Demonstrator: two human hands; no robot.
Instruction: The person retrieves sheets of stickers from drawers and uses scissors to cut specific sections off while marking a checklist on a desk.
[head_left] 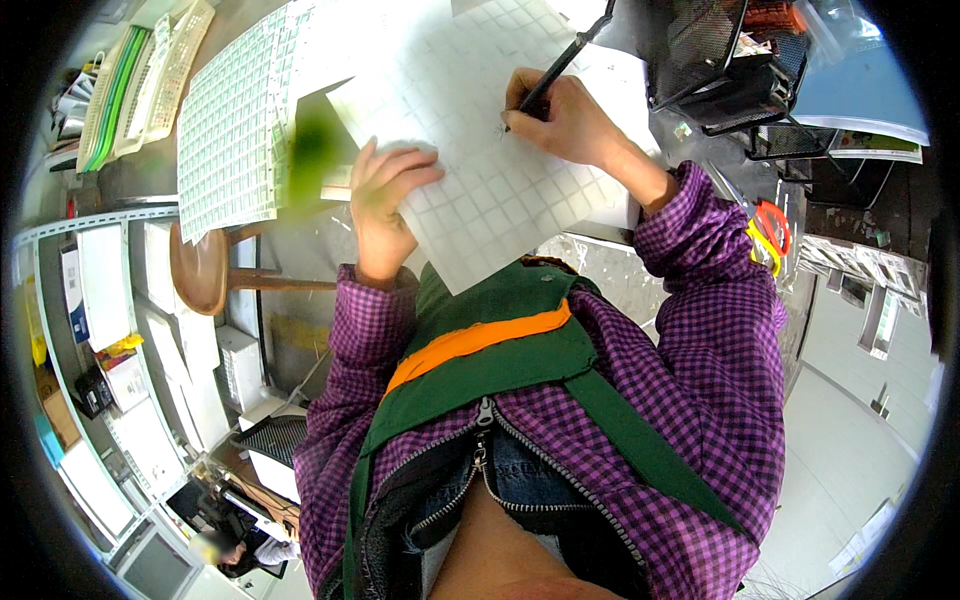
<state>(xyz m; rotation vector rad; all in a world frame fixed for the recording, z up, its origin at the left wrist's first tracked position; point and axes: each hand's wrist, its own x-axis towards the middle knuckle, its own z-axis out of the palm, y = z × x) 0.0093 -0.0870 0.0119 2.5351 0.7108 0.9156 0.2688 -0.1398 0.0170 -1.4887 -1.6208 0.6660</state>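
Note:
My right hand (565,115) grips a black pen (560,65), its tip resting on a large white sheet with a faint grid (500,190). My left hand (385,195) lies flat on the sheet's left edge, fingers together, pressing it down. Both sleeves are purple checked cloth. The sheet lies tilted across the desk in front of me.
A sheet of green-and-white labels (235,130) lies to the left, by a blurred green shape (315,150). A wooden stool (205,270) stands lower left. Black mesh trays (730,60) sit at the upper right, red and yellow scissors (768,232) at the right. Shelves of boxes (110,300) line the left.

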